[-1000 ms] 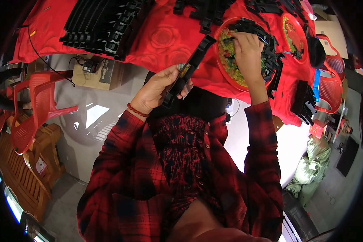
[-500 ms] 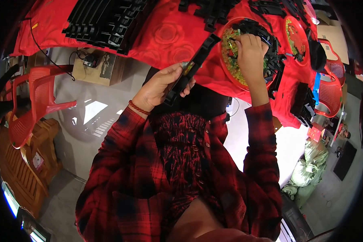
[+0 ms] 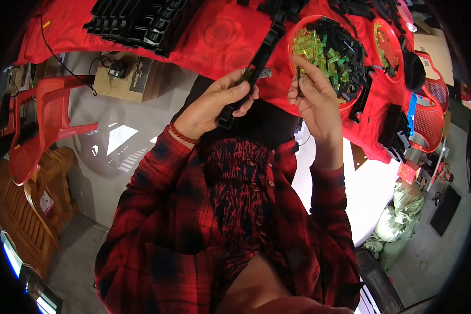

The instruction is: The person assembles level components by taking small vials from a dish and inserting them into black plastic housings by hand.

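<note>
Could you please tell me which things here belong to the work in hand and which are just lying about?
In use:
long black strip, in the left hand
small dark piece, pinched by the right hand
red bowl of green and black parts

Lying about:
stacked black strips
red plastic chair
second red bowl

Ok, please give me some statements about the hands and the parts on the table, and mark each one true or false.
1. The left hand holds a long black strip. True.
2. The right hand lies flat inside the red bowl. False: it is raised at the bowl's near rim, pinching a small dark piece.
3. The bowl holds green and black parts. True.
4. The tablecloth is blue. False: it is red.
</note>
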Available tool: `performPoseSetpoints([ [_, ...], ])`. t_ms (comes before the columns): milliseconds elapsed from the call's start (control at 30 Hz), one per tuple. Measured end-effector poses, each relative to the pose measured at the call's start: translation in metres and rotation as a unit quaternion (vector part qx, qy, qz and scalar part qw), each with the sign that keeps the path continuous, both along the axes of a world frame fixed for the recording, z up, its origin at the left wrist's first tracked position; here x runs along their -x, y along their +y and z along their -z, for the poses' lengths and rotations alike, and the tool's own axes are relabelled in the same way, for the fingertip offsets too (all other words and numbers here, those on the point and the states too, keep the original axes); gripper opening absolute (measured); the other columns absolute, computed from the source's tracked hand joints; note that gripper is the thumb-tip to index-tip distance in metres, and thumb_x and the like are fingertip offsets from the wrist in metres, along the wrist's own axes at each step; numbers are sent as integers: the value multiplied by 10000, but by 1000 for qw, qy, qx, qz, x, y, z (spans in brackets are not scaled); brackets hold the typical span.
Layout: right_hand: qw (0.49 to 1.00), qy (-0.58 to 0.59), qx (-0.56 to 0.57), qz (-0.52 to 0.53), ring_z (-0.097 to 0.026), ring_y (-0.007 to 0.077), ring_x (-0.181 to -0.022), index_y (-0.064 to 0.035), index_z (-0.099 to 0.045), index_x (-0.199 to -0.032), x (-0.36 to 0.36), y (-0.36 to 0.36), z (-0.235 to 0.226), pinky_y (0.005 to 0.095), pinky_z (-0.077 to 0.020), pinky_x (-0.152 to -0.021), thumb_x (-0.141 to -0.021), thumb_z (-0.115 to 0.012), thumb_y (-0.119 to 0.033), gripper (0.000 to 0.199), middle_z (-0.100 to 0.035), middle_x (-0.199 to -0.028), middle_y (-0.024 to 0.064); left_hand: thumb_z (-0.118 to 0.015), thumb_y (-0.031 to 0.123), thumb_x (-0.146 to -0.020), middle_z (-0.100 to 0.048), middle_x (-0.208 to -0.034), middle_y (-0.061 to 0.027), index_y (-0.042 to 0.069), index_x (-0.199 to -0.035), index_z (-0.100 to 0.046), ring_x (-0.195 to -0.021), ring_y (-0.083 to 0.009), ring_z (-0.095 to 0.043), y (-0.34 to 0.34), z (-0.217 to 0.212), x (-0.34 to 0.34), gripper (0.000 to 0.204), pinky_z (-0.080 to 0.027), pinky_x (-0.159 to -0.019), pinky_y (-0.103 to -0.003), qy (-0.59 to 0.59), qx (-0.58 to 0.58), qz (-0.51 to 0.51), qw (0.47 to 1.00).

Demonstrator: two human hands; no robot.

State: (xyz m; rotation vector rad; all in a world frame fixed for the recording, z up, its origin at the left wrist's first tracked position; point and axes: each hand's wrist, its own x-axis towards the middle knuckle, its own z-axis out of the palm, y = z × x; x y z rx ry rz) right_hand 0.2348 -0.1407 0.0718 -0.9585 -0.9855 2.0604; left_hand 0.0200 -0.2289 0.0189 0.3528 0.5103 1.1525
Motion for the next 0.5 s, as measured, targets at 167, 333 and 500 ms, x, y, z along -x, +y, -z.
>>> performPoseSetpoints([
  [167,998,-62,-14,-21,-701,195,-764,30,-590,-1198,0,-26,-4,271,-556,-661,-1002,-515,-110,252,-692,-888,121,-619,123,-934,-588,-977,-51,-21,-1379,-434,-686,-87,-495,-12,-18,-1,504,-388,-582,-219,91,-6,15,996],
  [333,992,-118,-55,4,-707,200,-773,36,-599,-1126,4,-59,-11,273,-562,-672,-996,-523,-111,211,-706,-917,146,-648,131,-912,-589,-973,-43,-21,-1319,-480,-705,-83,-517,-32,-18,-10,465,-392,-581,-213,124,16,32,992],
  [500,980,-162,-104,42,-711,201,-793,45,-586,-1140,5,-91,2,269,-560,-711,-1002,-507,-90,208,-707,-928,165,-652,150,-917,-611,-986,-54,-11,-1288,-502,-696,-72,-523,-52,-14,-19,431,-394,-559,-200,138,5,49,989],
])
